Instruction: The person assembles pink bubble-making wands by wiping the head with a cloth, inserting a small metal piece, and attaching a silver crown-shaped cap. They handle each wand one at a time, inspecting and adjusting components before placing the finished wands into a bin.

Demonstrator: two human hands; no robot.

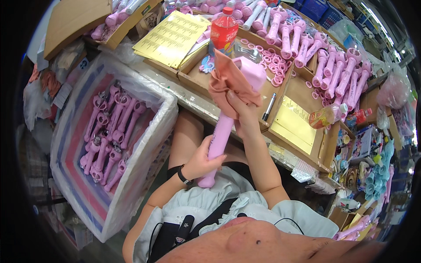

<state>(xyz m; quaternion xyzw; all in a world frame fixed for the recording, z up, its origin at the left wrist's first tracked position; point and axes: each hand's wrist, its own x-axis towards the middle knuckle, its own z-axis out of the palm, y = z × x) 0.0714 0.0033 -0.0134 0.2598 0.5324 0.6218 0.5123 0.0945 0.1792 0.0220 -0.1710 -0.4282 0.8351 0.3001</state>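
left hand (202, 160) closed round the shaft of a pink wand (222, 135); right hand (244, 113) gripping an orange cloth (229, 85) against its upper end. wand held tilted at the near edge of the worktop (196, 104). surface crowded: cardboard trays (189, 70) along that edge, pink rings (277, 68) in one, yellow sheets (169, 37) toward the left end, spare wands (346, 74) massed toward the far edge. beside the near edge's left part, a plastic-lined bin (160, 116) holds further wands (131, 127). blue baskets (331, 16) beyond the far edge.
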